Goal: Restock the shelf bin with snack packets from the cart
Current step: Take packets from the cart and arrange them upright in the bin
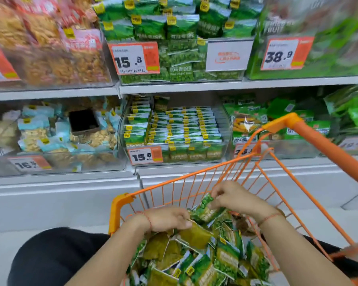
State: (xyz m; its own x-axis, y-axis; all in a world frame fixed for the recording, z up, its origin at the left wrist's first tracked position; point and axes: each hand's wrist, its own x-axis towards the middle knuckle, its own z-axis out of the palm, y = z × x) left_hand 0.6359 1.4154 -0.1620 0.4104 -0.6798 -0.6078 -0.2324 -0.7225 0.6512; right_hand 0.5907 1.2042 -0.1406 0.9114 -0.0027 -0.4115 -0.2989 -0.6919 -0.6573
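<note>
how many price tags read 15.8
2. One price tag is on the upper shelf's green-packet bin; the other is on the bin of green packets below it. Other tags show different or cut-off prices.

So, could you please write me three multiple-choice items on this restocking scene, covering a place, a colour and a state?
1. Where are both hands?
A. inside the cart
B. in the shelf bin
C. on the cart handle

2. What colour is the cart's wire frame?
A. blue
B. orange
C. grey

3. What is the right hand doing?
A. hanging idle
B. pinching a green snack packet
C. pressing a price tag

Key: A, left hand and right hand sit over the packets in the cart; B, orange wires; B, fingers curl on the green snack packet.
</note>
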